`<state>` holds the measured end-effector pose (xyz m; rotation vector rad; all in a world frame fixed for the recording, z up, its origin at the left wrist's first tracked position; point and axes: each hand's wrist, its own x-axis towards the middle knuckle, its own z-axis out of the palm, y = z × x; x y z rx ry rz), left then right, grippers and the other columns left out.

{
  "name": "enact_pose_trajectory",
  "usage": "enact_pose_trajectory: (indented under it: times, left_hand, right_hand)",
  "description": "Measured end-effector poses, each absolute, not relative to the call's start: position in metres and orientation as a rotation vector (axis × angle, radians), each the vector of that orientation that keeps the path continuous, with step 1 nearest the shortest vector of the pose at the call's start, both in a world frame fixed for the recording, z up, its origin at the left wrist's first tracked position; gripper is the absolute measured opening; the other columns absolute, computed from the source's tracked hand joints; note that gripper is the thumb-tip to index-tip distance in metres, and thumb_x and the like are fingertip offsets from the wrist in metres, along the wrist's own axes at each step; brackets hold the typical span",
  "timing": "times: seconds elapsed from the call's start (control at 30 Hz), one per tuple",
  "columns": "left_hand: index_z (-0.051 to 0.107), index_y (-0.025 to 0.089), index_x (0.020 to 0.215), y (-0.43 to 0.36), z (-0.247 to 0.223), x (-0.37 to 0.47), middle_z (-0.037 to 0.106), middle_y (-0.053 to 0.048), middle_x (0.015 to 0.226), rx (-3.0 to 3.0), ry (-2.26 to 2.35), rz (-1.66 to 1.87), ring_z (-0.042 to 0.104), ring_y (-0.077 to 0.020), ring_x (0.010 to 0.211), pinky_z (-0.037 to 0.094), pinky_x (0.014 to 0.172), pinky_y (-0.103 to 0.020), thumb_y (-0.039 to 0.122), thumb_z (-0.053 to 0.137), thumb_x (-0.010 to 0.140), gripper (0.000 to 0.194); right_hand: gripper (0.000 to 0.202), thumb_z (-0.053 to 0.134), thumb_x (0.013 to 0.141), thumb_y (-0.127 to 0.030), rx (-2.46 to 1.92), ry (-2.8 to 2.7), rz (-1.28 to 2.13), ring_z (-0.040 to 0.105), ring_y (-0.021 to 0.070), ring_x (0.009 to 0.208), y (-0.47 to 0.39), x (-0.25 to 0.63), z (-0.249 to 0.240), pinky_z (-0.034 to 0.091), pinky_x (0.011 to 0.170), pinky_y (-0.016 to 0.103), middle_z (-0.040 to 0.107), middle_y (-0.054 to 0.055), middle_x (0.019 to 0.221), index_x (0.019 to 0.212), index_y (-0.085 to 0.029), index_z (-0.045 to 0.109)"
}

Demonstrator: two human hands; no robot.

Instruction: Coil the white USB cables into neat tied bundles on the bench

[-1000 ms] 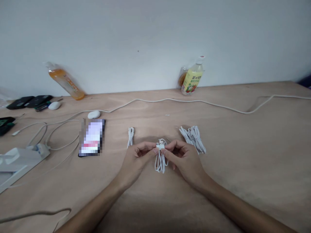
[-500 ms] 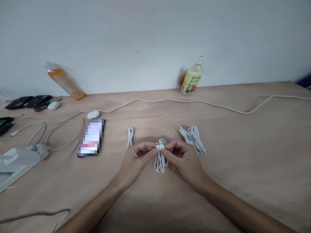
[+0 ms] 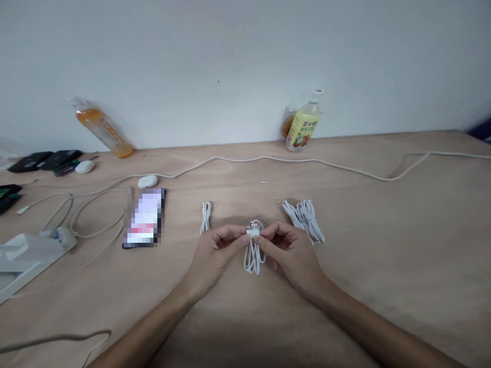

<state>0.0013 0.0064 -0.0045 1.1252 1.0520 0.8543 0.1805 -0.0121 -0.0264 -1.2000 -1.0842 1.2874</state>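
Observation:
Between my two hands is a coiled white USB cable [image 3: 253, 260], its plug ends side by side at the top and its loops hanging below. My left hand [image 3: 217, 253] pinches the plugs from the left with thumb and forefinger. From the right, my right hand [image 3: 291, 250] pinches them the same way, its other fingers curled. A thin bundled white cable [image 3: 206, 215] lies just beyond my left hand, its lower end hidden by it. Past my right hand rests a thicker bundle of white cables [image 3: 306, 220], tied at the middle.
A phone [image 3: 146, 217] with a blurred screen lies left, near a white earbud case [image 3: 148, 181] and a power strip [image 3: 36, 250]. A long white cord [image 3: 264, 158] crosses the table's back. An orange bottle [image 3: 102, 128] and a yellow bottle [image 3: 305, 125] lean against the wall.

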Motion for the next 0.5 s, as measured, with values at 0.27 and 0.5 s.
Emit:
enact_pose_trajectory:
  times: [0.27,0.5]
  left_hand:
    - [0.086,0.021,0.093,0.0075,-0.0052,0.0015,0.083,-0.005,0.084,1.122,1.046,0.869,0.074,-0.0198,0.082,0.057,0.084,-0.031,0.040,0.086,0.085,0.020]
    - [0.086,0.021,0.094,0.0070,-0.0075,0.0011,0.082,-0.003,0.082,1.109,1.030,0.880,0.073,-0.0180,0.081,0.057,0.082,-0.029,0.039,0.086,0.086,0.020]
  right_hand:
    - [0.034,0.087,0.079,-0.052,-1.204,-1.092,1.288,0.054,0.0131,0.053,-0.0126,0.1803,-0.0252,0.047,0.047,0.026,0.062,-0.003,0.062,0.073,-0.024,0.068]
    - [0.034,0.088,0.079,-0.051,-1.191,-1.091,1.291,0.057,0.0135,0.055,-0.0123,0.1810,-0.0248,0.051,0.052,0.027,0.064,-0.003,0.064,0.073,-0.023,0.068]
